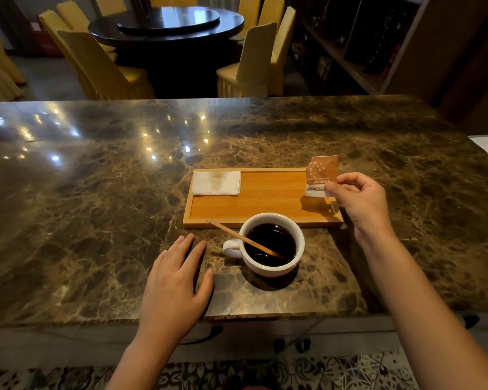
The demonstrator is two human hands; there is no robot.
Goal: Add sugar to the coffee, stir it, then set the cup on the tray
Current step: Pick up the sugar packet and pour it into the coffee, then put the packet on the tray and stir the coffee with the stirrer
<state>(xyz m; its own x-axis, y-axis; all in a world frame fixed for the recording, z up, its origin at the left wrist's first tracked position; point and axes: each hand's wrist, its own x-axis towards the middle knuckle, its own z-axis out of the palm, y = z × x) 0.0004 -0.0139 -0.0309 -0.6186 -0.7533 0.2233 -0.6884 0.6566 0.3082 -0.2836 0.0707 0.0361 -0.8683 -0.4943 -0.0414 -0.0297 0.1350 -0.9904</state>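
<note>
Pinching a torn sugar packet [321, 175] between thumb and fingers, my right hand [361, 198] hovers at the right of the frame over the wooden tray's [265, 198] end. My left hand [178, 277] lies open and flat on the marble counter [96, 206], lower centre, just beside the white cup [273, 243] of coffee. A stir stick [245, 239] leans in the cup; a napkin [216, 182] lies on the tray.

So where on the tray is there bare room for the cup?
The wooden tray is bare between the napkin at its left end and the torn packet the right hand holds over its right end. The cup stands just before the tray's near rim.
</note>
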